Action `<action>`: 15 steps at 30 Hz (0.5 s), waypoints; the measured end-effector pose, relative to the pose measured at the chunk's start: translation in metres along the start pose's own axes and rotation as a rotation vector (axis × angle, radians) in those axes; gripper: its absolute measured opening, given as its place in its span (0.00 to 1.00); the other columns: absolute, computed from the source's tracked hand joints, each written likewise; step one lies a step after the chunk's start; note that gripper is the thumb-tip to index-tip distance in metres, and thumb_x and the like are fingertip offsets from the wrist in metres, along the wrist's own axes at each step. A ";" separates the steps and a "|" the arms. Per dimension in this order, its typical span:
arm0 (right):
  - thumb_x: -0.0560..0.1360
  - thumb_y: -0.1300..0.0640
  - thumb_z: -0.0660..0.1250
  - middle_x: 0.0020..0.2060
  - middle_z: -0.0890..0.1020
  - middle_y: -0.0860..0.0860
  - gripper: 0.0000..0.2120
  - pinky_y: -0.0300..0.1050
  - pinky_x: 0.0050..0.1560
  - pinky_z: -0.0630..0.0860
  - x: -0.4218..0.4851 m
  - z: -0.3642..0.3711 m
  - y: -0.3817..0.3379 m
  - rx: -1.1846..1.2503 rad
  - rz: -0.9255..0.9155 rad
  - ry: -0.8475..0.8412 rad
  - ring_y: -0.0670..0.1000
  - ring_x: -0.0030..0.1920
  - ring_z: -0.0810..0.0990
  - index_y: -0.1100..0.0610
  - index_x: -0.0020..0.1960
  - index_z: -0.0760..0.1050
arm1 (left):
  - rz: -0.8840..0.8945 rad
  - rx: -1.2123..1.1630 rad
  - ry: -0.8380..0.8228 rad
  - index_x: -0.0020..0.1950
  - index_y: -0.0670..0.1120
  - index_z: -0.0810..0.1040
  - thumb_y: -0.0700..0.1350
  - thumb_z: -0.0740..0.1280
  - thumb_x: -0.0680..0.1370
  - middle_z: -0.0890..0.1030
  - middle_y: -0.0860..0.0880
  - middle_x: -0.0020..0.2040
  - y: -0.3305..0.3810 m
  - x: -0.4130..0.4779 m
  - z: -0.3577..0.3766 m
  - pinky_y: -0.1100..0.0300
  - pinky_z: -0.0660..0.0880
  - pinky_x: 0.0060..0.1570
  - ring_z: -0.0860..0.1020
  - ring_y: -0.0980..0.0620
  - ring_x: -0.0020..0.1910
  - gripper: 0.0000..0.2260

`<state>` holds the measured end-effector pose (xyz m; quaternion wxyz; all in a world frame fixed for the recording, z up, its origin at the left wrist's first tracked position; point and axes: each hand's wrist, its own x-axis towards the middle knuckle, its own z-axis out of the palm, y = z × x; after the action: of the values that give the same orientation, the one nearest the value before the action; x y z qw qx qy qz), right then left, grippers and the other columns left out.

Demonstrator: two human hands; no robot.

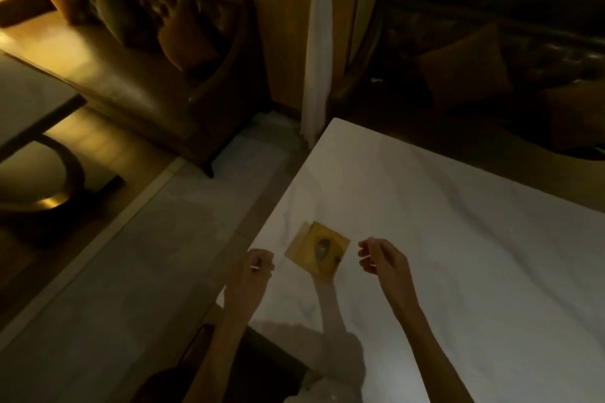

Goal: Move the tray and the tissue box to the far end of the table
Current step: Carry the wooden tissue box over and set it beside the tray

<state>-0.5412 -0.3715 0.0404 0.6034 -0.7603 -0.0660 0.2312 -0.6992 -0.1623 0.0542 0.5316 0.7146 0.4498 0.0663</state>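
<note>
Dim, warm light fills a room with a dark tufted sofa [137, 52] at upper left, a white curtain [316, 52] hanging down the middle, and a second dark sofa with cushions [491, 59] at upper right. From the head camera, a white marble table [458, 239] runs from the lower middle out to the right, its near left corner edge slanting over a pale floor [147, 255].

On the table, close to its left edge, sits a square yellowish tissue box [317, 251] with an oval opening on top where a bit of tissue shows. No tray can be made out in this view.

Both bare forearms reach in from below. The left hand [253, 271] hovers just left of the box, over the table's edge, fingers curled loosely inward and holding nothing. The right hand [383, 258] hovers just right of the box, thumb and fingers parted in a loose curve, also empty. Neither hand touches the box; it lies between them.
</note>
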 end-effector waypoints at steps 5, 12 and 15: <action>0.82 0.57 0.60 0.43 0.85 0.54 0.11 0.45 0.45 0.81 0.004 0.005 0.021 -0.046 0.056 0.035 0.53 0.43 0.84 0.58 0.53 0.81 | -0.053 0.011 -0.060 0.41 0.58 0.80 0.47 0.66 0.78 0.82 0.54 0.35 -0.031 0.014 0.013 0.48 0.76 0.42 0.80 0.49 0.36 0.08; 0.81 0.55 0.62 0.44 0.84 0.57 0.09 0.42 0.38 0.77 0.021 0.013 0.045 -0.071 0.310 0.112 0.52 0.37 0.80 0.58 0.54 0.79 | -0.059 0.070 -0.142 0.41 0.60 0.79 0.52 0.65 0.75 0.83 0.51 0.42 -0.037 0.056 0.032 0.45 0.80 0.49 0.82 0.46 0.44 0.05; 0.80 0.50 0.63 0.46 0.84 0.59 0.12 0.45 0.36 0.75 0.033 0.024 0.068 -0.025 0.551 0.105 0.52 0.33 0.77 0.58 0.55 0.75 | -0.085 0.145 -0.192 0.47 0.58 0.80 0.52 0.64 0.76 0.83 0.50 0.47 -0.035 0.081 0.050 0.50 0.77 0.53 0.81 0.46 0.48 0.05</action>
<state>-0.5346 -0.3556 -0.0364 0.5110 -0.7679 0.1719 0.3458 -0.6430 -0.1385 -0.0269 0.5218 0.7343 0.4303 -0.0579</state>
